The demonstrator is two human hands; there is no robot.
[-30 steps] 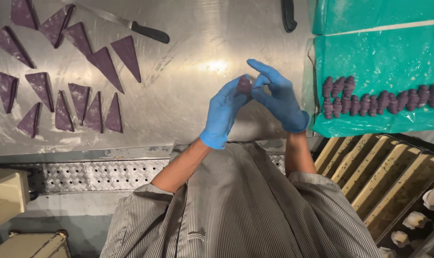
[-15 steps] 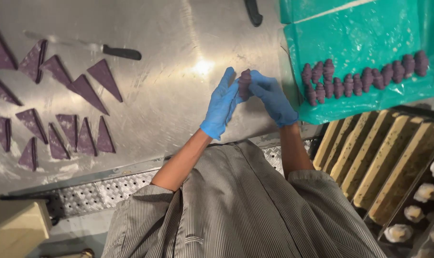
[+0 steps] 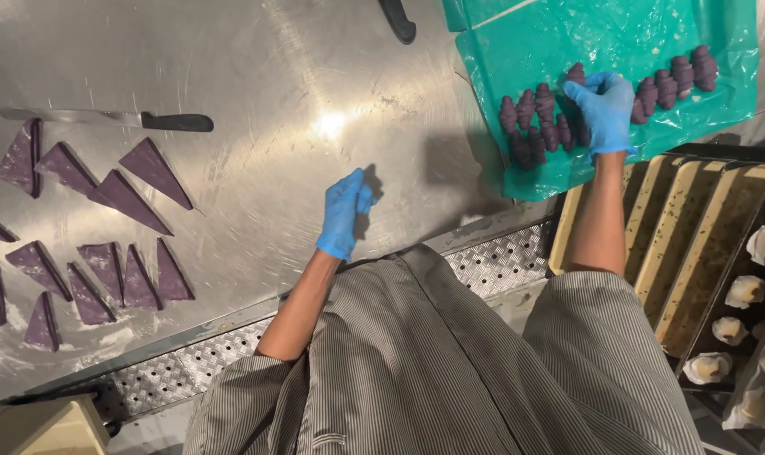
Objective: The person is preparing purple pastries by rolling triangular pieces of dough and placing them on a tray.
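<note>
Steel worktop (image 3: 298, 76): right hand (image 3: 603, 109) pinches a purple dough roll (image 3: 578, 77) on the teal sheet (image 3: 568, 34); left hand (image 3: 344, 211) loosely curled, empty.

The desk (image 3: 273, 76) is a scratched, shiny steel surface dusted in places with flour. On its left part lie many flat purple dough triangles (image 3: 153, 168), spread in loose rows, some touching, some apart. Just beyond them, farther from the person, lies a long knife (image 3: 112, 120) with a black handle, its blade pointing left. Another black handle (image 3: 397, 18) lies at the far edge, near the middle. On the right a green plastic sheet (image 3: 517, 181) covers the desk, and a row of rolled purple dough pieces (image 3: 534, 114) rests on it. A perforated metal strip (image 3: 188, 362) runs along the desk's near edge.
</note>
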